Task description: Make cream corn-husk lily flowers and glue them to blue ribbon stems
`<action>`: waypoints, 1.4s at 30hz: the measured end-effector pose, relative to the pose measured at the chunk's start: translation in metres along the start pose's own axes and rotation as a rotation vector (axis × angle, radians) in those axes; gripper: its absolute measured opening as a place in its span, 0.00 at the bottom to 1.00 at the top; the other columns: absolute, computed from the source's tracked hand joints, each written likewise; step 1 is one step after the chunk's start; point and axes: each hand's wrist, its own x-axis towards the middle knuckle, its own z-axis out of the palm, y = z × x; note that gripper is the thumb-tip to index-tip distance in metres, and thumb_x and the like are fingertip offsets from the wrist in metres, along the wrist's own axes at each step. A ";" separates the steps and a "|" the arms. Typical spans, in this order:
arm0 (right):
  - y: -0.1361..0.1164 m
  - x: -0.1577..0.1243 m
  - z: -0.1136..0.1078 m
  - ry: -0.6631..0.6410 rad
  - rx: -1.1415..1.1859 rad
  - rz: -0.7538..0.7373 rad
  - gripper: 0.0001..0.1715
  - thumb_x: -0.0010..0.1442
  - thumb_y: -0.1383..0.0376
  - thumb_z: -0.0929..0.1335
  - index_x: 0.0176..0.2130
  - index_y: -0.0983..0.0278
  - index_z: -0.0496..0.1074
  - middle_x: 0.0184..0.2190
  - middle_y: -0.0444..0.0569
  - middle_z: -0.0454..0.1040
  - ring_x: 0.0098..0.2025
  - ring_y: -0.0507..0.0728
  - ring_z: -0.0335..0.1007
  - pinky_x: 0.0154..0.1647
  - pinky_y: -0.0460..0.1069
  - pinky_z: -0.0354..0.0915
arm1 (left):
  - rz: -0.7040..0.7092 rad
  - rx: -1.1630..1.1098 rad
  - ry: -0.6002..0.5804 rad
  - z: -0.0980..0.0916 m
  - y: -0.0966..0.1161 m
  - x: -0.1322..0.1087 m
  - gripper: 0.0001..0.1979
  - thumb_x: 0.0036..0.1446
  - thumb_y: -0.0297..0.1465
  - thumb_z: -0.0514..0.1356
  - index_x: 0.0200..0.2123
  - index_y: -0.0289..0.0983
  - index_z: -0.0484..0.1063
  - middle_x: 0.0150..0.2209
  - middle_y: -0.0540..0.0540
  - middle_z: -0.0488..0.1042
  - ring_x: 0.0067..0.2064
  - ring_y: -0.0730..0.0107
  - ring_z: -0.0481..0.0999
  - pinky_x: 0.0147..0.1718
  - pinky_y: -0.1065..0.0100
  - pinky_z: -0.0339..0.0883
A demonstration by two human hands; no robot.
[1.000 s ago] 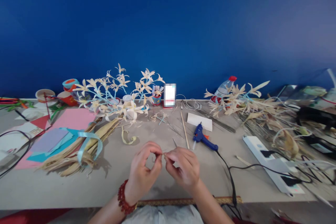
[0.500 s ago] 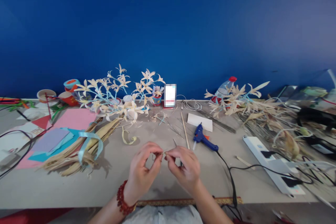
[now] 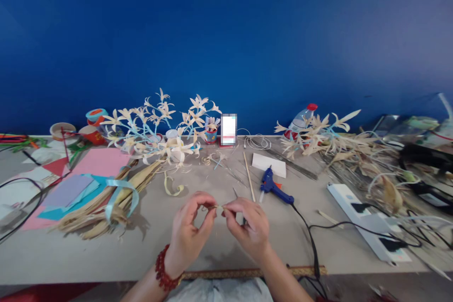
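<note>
Pinched at the fingertips of both hands is a small pale strip (image 3: pixel 219 206), husk-coloured and short, stretched across the gap between them. My left hand (image 3: pixel 193 222), with a red bead bracelet (image 3: pixel 165 269) at its wrist, grips one end between thumb and forefinger. The other end sits in the pinch of my right hand (image 3: pixel 250 222); most of the strip is hidden by fingers. A dark thin tool, partly covered, lies near the right knuckles. To the right rests a blue glue gun (image 3: pixel 276 186), beside a thin wooden stick (image 3: pixel 249 177).
Husk flowers on blue stems (image 3: pixel 155 122) stand at the back left. Dried husks (image 3: pixel 99 212) and coloured paper (image 3: pixel 71 193) lie at left. More flowers (image 3: pixel 318 134), a white power strip (image 3: pixel 368 226) and black cables are at right. A lit phone (image 3: pixel 228 130) stands against the wall.
My left hand has shifted slightly left, so the fingertips are further apart and more of the pale strip shows between them. My right hand stays nearly still.
</note>
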 end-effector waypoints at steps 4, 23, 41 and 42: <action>0.001 -0.001 0.000 -0.009 0.026 -0.007 0.10 0.57 0.75 0.66 0.35 0.60 0.71 0.24 0.43 0.75 0.26 0.52 0.72 0.31 0.47 0.65 | -0.012 -0.070 0.010 0.000 -0.003 -0.004 0.11 0.60 0.23 0.56 0.44 0.41 0.68 0.39 0.47 0.73 0.37 0.69 0.74 0.37 0.67 0.70; -0.002 0.002 -0.001 -0.178 0.149 0.109 0.05 0.58 0.72 0.66 0.33 0.61 0.69 0.26 0.44 0.73 0.27 0.52 0.68 0.31 0.47 0.63 | 0.170 0.025 0.034 -0.003 0.003 -0.001 0.13 0.58 0.18 0.58 0.43 0.41 0.70 0.36 0.48 0.74 0.40 0.68 0.74 0.41 0.66 0.68; -0.005 -0.001 0.002 -0.107 0.158 0.095 0.06 0.57 0.71 0.65 0.30 0.61 0.66 0.23 0.42 0.69 0.25 0.51 0.65 0.29 0.46 0.62 | 0.066 -0.025 0.014 0.005 0.006 -0.003 0.06 0.60 0.23 0.56 0.36 0.38 0.71 0.36 0.46 0.74 0.41 0.66 0.74 0.40 0.65 0.68; -0.006 -0.001 0.003 -0.103 0.174 0.117 0.06 0.57 0.71 0.65 0.30 0.61 0.66 0.23 0.42 0.69 0.25 0.51 0.66 0.29 0.46 0.62 | 0.073 -0.012 0.011 0.005 0.005 -0.004 0.06 0.60 0.23 0.56 0.36 0.38 0.71 0.36 0.46 0.74 0.40 0.66 0.74 0.40 0.66 0.68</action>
